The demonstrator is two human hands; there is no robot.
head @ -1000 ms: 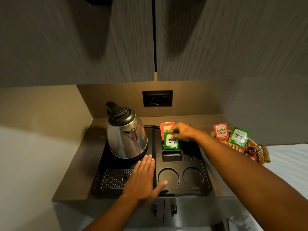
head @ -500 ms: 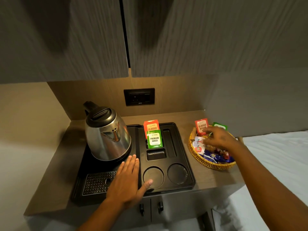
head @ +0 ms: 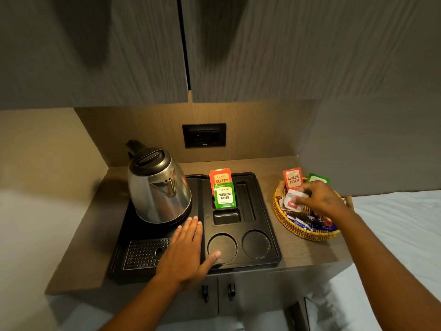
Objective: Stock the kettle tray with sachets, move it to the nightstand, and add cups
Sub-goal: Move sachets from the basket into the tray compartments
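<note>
Cabinet doors overhead, grey woodgrain, filling the far upper view. Wooden counter below, with a black wall socket on the back panel. Black kettle tray flat on the counter, left of centre. Steel kettle upright on the tray's far-left section, above a perforated drip grate. Wicker basket just right of the tray, apart from it, loaded with mixed sachets. Left hand flat and fully spread, palm down on the tray's near edge between grate and left cup recess, thumb tip inside that recess, gripping nothing. Right hand over the basket, fingers curled and pinched on a white sachet with red mark. Red Classic Assam sachet and a green one upright at the basket's far rim. Red Classic sachet and green Premium Green sachet upright in the tray's far middle slots, green nearer, overlapping the red.
</note>
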